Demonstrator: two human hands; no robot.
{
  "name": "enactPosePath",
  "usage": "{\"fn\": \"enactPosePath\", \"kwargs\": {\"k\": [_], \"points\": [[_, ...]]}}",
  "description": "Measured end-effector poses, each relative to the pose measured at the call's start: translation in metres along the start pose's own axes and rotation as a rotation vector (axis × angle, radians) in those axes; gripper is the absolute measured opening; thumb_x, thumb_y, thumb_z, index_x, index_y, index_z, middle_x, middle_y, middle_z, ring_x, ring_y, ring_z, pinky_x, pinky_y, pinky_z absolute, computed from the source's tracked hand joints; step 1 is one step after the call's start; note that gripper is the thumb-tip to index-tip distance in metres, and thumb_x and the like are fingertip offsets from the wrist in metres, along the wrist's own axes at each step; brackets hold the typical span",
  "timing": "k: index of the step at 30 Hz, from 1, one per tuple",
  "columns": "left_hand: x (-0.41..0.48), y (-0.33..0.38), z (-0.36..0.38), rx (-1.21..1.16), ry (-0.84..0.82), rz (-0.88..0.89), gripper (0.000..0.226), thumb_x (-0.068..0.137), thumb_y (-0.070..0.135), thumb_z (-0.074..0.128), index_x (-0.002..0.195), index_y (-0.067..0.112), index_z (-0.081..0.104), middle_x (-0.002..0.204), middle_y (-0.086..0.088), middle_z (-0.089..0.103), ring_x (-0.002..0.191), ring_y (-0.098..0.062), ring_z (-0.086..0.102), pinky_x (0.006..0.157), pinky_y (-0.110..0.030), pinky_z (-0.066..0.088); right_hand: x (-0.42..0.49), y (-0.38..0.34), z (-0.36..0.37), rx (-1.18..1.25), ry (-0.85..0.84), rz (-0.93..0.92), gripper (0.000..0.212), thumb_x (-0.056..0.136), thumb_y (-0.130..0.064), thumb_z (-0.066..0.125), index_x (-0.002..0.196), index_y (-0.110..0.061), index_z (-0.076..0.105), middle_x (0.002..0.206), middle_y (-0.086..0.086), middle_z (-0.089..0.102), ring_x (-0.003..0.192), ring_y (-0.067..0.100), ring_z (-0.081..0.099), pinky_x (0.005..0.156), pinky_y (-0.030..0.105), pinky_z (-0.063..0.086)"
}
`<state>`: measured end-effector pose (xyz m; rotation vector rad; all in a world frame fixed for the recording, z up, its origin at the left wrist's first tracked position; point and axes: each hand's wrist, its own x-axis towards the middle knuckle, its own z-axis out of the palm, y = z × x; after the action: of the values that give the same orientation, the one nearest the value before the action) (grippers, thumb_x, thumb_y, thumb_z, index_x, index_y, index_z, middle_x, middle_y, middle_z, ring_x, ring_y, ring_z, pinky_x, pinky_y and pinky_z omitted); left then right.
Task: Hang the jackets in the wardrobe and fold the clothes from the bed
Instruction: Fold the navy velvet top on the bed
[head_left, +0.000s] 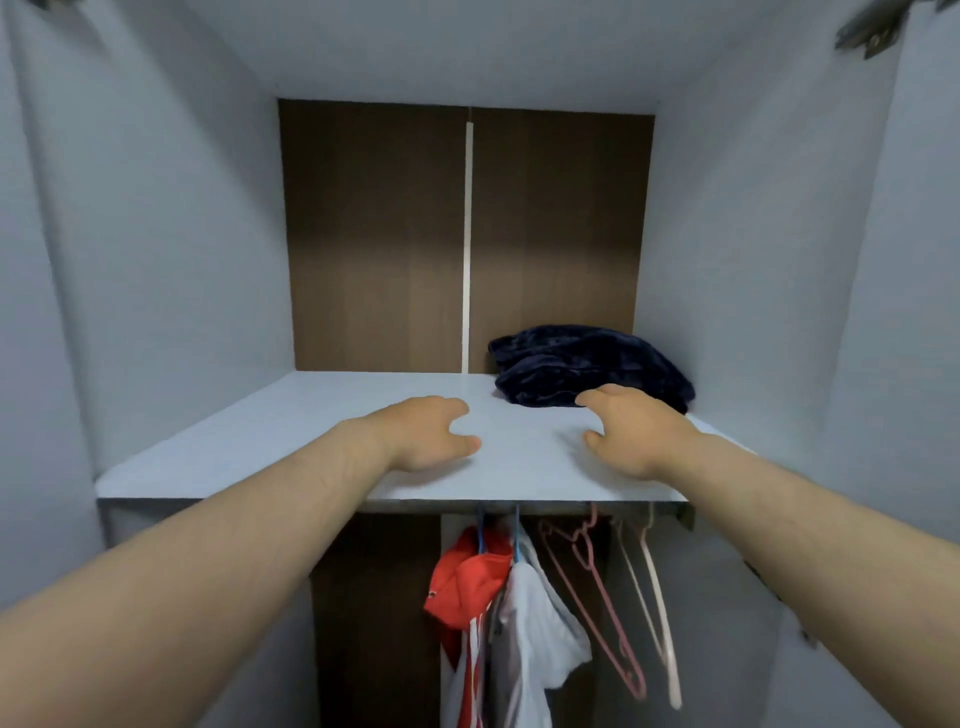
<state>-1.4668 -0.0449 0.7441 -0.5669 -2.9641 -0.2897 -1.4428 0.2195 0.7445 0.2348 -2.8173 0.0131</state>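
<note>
We see dim, cool, even light with no glare. The shelf is the brightest surface, and only faint, soft shadow lies under the left hand and the right hand. The brown back panel is dark at its top and paler in a band lower down. The navy cloth shows little detail. Below the shelf the hanging clothes sit in deeper shade and look soft. The wide lens splays the side walls and smears the top corners

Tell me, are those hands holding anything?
Nothing is held. The left hand and right hand are open over the shelf; the right has no grip on the dark blue cloth beside it.
</note>
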Motion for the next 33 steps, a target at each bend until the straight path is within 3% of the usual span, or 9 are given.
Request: {"fn": "enactPosePath", "kwargs": {"k": [4, 7, 9, 12, 15, 19, 26, 33], "points": [[-0.055, 0.007, -0.011, 0.18, 0.055, -0.094, 0.067, 0.098, 0.055, 0.044, 0.154, 0.024, 0.028, 0.16, -0.002, 0.03, 0.146, -0.024, 0.03, 0.119, -0.039, 0.026, -0.026, -0.019, -0.005, -0.097, 0.008, -0.1, 0.053, 0.098, -0.036, 0.046, 0.147, -0.018, 0.037, 0.148, 0.008, 0.041, 0.135, 0.03, 0.038, 0.107, 0.044, 0.039], [-0.104, 0.019, -0.011, 0.313, 0.053, -0.16, 0.066, 0.097, 0.054, 0.044, 0.154, 0.025, 0.028, 0.158, -0.003, 0.032, 0.145, -0.024, 0.029, 0.118, -0.041, 0.027, -0.055, -0.046, 0.002, -0.129, -0.031, -0.217, 0.062, 0.102, -0.038, 0.04, 0.157, -0.021, 0.017, 0.165, 0.012, 0.011, 0.151, 0.034, 0.01, 0.12, 0.046, 0.021], [-0.139, 0.028, -0.006, 0.386, 0.016, -0.211, 0.066, 0.096, 0.053, 0.044, 0.153, 0.024, 0.027, 0.156, -0.005, 0.032, 0.145, -0.025, 0.026, 0.118, -0.044, 0.025, -0.076, -0.064, 0.008, -0.097, -0.019, -0.295, 0.061, 0.104, -0.037, 0.037, 0.158, -0.023, 0.013, 0.166, 0.011, 0.004, 0.152, 0.035, 0.005, 0.122, 0.047, 0.017], [-0.196, 0.034, 0.005, 0.362, 0.037, -0.276, 0.059, 0.095, 0.043, 0.049, 0.147, 0.021, 0.034, 0.143, -0.005, 0.041, 0.138, -0.027, 0.033, 0.113, -0.044, 0.032, -0.108, -0.087, 0.011, -0.01, 0.014, -0.39, 0.057, 0.102, -0.034, 0.04, 0.155, -0.022, 0.023, 0.162, 0.013, 0.02, 0.147, 0.036, 0.019, 0.118, 0.046, 0.026], [-0.263, 0.034, 0.018, 0.267, 0.087, -0.385, 0.064, 0.094, 0.035, 0.052, 0.152, 0.019, 0.029, 0.15, -0.004, 0.037, 0.141, -0.025, 0.032, 0.113, -0.043, 0.033, -0.139, -0.113, 0.009, 0.082, 0.062, -0.503, 0.05, 0.1, -0.031, 0.044, 0.148, -0.022, 0.035, 0.15, 0.01, 0.039, 0.136, 0.031, 0.036, 0.111, 0.043, 0.036], [-0.361, 0.031, 0.041, 0.216, 0.108, -0.56, 0.066, 0.096, 0.034, 0.052, 0.155, 0.02, 0.026, 0.158, -0.003, 0.031, 0.144, -0.024, 0.03, 0.117, -0.038, 0.029, -0.186, -0.163, 0.01, 0.17, 0.01, -0.667, 0.055, 0.103, -0.028, 0.041, 0.155, -0.021, 0.025, 0.159, 0.007, 0.03, 0.145, 0.028, 0.027, 0.117, 0.042, 0.03], [-0.538, 0.038, 0.082, 0.195, 0.118, -0.86, 0.059, 0.097, 0.035, 0.051, 0.151, 0.02, 0.033, 0.153, -0.003, 0.04, 0.138, -0.024, 0.039, 0.114, -0.035, 0.033, -0.295, -0.256, 0.039, 0.379, -0.204, -0.869, 0.055, 0.105, -0.029, 0.038, 0.157, -0.025, 0.019, 0.159, 0.002, 0.032, 0.143, 0.026, 0.035, 0.112, 0.04, 0.036], [-0.688, 0.075, 0.121, 0.048, 0.115, -1.127, 0.051, 0.098, 0.037, 0.049, 0.147, 0.027, 0.039, 0.147, 0.003, 0.047, 0.127, -0.018, 0.05, 0.105, -0.034, 0.041, -0.406, -0.327, 0.061, 0.437, -0.331, -1.053, 0.055, 0.104, -0.031, 0.038, 0.156, -0.03, 0.021, 0.154, 0.002, 0.042, 0.135, 0.027, 0.045, 0.103, 0.036, 0.043]]}}
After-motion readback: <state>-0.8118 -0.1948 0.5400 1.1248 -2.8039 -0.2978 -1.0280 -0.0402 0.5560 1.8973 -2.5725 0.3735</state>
